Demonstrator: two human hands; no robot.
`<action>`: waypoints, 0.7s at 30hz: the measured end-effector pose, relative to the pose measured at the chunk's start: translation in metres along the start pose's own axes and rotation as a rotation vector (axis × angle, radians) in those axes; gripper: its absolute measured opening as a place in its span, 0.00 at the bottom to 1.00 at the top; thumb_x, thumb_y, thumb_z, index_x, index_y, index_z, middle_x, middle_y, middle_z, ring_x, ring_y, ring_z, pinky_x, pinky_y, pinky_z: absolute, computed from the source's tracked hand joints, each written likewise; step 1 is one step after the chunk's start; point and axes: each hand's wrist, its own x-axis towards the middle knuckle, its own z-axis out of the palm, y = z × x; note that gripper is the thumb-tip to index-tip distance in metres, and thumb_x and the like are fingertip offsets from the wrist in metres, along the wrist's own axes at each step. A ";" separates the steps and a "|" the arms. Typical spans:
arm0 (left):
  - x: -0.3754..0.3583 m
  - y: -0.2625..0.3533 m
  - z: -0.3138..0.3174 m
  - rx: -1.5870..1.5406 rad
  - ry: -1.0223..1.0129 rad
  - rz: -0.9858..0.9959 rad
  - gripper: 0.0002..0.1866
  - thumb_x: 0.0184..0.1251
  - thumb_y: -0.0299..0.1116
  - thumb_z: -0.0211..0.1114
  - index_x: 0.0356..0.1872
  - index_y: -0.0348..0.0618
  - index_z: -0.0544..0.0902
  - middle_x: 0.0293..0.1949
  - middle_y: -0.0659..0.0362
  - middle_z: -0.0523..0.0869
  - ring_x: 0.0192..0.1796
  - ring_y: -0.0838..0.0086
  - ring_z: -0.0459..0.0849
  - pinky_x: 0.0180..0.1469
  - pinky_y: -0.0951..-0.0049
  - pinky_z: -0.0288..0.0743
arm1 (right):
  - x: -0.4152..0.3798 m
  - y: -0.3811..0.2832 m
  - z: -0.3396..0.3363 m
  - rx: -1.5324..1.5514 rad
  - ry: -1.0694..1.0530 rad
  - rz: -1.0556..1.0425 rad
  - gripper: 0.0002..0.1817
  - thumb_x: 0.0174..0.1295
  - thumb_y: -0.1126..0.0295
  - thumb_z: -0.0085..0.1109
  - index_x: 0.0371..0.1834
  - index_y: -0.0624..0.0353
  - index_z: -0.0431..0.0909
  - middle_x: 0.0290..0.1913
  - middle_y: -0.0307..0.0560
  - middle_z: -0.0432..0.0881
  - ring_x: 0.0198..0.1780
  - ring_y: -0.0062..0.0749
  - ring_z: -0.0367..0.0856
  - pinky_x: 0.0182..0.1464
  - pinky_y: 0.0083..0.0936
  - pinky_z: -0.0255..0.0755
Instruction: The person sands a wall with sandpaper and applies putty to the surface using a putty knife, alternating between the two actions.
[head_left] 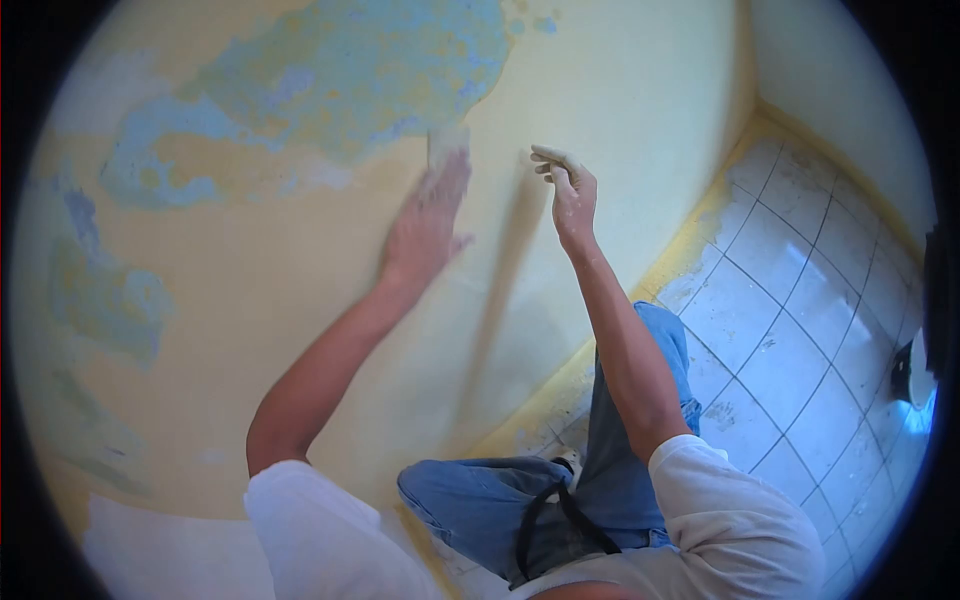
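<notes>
Pale flat piece (447, 145): on the wall, under the left fingertips and jutting past them, its top end just beside the lower right margin of the big blue-green patch; mostly covered by the hand, material cannot be told
White shirt (740, 510): nearest; sleeves at both lower sides, bare arms reaching toward the wall
Black strap (525, 540): looped over the lap
Blue jeans (480, 490): legs bent, one knee out beside the wall's bottom edge, the other raised beneath the right forearm
Right hand (574, 200): raised in front of the wall, well apart from the left; fingers partly curled, thumb near them, pale dust on the tips; cannot tell if anything is pinched there or if the tips touch the wall
Left hand (425, 235): back toward the camera, blurred; fingers nearly straight and close together, laid over the piece and holding it to the wall, thumb out to the side
Wall (290, 300): yellowish, worn; big blue-green patch (370, 80) toward its top edge, smaller patch (105, 295) by its left edge, long arm shadow between the hands
Tiled floor (790, 330): pale, smudged, yellow along its wall-side edge, narrowing to the corner with a second wall (840, 80)
Dark-and-white object (910, 375): at the floor's right edge, partly cut off, identity unclear
</notes>
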 end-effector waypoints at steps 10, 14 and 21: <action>-0.002 -0.007 -0.022 -0.063 0.029 -0.143 0.58 0.71 0.65 0.70 0.93 0.48 0.54 0.94 0.62 0.51 0.94 0.72 0.48 0.94 0.61 0.44 | -0.005 0.016 0.006 0.096 -0.037 0.056 0.22 0.78 0.74 0.47 0.64 0.62 0.90 0.57 0.48 0.93 0.52 0.27 0.86 0.62 0.29 0.78; -0.013 0.003 0.028 -0.017 0.008 0.214 0.59 0.72 0.67 0.69 0.93 0.46 0.53 0.94 0.61 0.50 0.94 0.72 0.49 0.93 0.62 0.47 | -0.003 0.006 0.013 0.090 -0.004 0.039 0.24 0.74 0.77 0.45 0.61 0.66 0.91 0.53 0.50 0.94 0.51 0.32 0.90 0.61 0.31 0.80; -0.017 0.026 0.016 -0.060 -0.027 -0.024 0.58 0.72 0.66 0.68 0.93 0.48 0.53 0.94 0.62 0.52 0.93 0.73 0.52 0.93 0.61 0.48 | -0.006 0.010 0.009 0.075 -0.070 0.020 0.23 0.78 0.73 0.46 0.65 0.66 0.89 0.55 0.50 0.93 0.51 0.29 0.87 0.61 0.30 0.79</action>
